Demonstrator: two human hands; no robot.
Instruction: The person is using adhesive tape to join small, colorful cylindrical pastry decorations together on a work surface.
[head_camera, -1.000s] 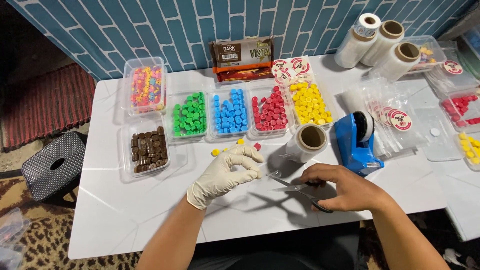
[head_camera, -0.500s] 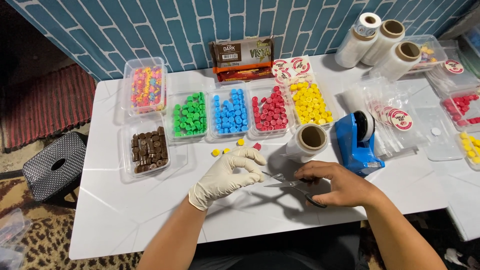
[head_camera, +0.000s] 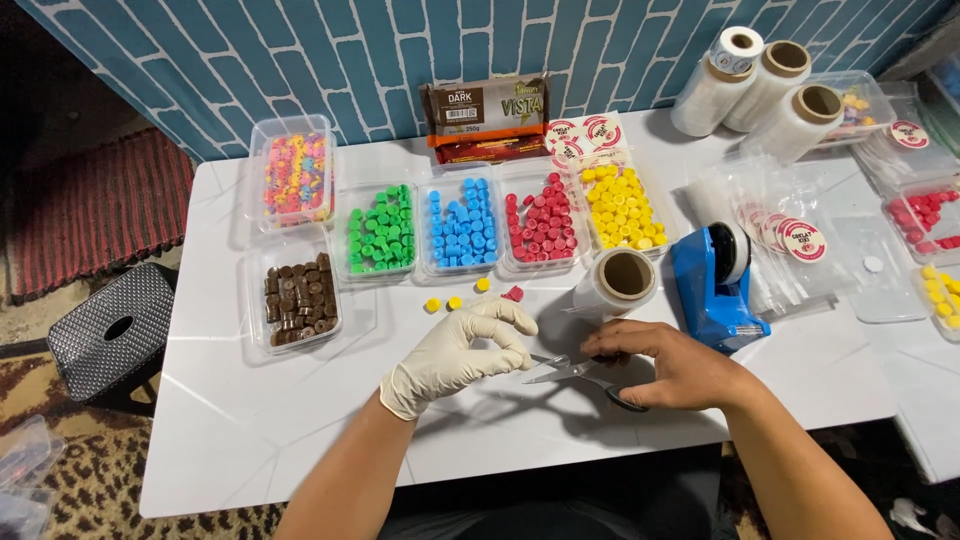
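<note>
My left hand (head_camera: 455, 352), in a white glove, hovers over the white table (head_camera: 250, 420) with its fingers curled and thumb tip close to the fingertips. What it pinches, if anything, is not visible. My bare right hand (head_camera: 672, 366) grips the handles of a pair of scissors (head_camera: 560, 368), whose slightly parted blades point left toward the gloved fingertips. Just beyond the glove lie three loose yellow candies (head_camera: 455, 302) and a red one (head_camera: 513, 294). A roll of clear film (head_camera: 620, 280) stands right behind the scissors.
A blue tape dispenser (head_camera: 712, 290) stands right of the film roll. Clear trays hold green (head_camera: 380, 228), blue (head_camera: 462, 222), red (head_camera: 540, 215), yellow (head_camera: 622, 207), mixed (head_camera: 296, 175) and brown (head_camera: 297, 292) candies. Three more film rolls (head_camera: 765, 85), stickered bags (head_camera: 790, 235) and wrapped chocolate bars (head_camera: 485, 115) sit behind. A black stool (head_camera: 110, 330) stands left.
My left hand's fingers, spread a second ago, have curled in toward the scissor blades. My right hand and the scissors have barely shifted.
</note>
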